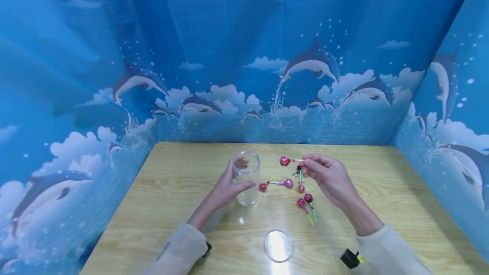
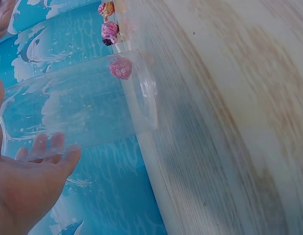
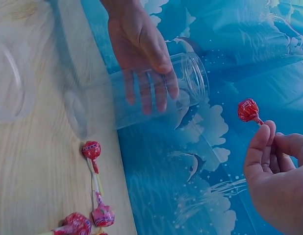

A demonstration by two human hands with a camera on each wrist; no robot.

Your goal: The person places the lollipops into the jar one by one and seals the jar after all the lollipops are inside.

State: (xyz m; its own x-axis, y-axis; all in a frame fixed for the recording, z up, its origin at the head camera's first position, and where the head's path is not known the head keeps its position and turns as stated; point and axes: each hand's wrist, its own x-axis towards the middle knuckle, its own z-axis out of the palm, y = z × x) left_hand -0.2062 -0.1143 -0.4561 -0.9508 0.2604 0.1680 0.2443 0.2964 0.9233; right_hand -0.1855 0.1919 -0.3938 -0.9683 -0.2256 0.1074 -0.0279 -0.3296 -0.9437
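A clear, open-topped plastic jar (image 1: 247,192) stands upright on the table. My left hand (image 1: 226,186) holds it from the left, thumb on the near side and fingers behind, showing through the wall in the right wrist view. My right hand (image 1: 329,178) pinches a lollipop (image 1: 284,161) by its stick, with the red-wrapped head pointing left toward the jar. That lollipop (image 3: 248,110) is up off the table and outside the jar. Between the hands lie several wrapped lollipops, among them a red one (image 1: 263,187) near the jar's base and a purple one (image 1: 288,183).
A round clear lid (image 1: 278,246) lies flat near the table's front. Two red lollipops (image 1: 301,203) with yellow and green sticks lie below my right hand. A blue dolphin-print curtain (image 1: 244,54) rises behind the wooden table (image 1: 183,173) and along both sides.
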